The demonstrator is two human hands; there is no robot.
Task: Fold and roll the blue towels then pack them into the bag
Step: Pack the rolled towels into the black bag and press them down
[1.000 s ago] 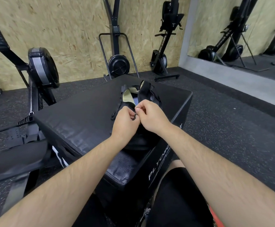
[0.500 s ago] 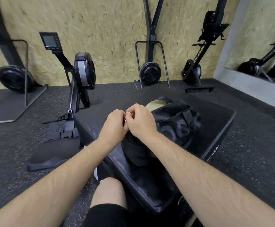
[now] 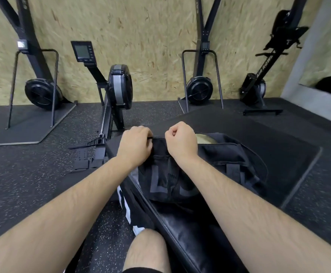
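Pinching the bag at its near end, left hand and right hand curl tight; its length points away rightward.

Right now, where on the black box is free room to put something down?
The box top is bare beyond the bag and to its right. A narrower bare strip lies before the bag, between the forearms. Crowded: the bag's left end, gripped by the left hand and right hand.

The bag lies on the surface, which stands on the floor, with rowing machines behind it along the wall.
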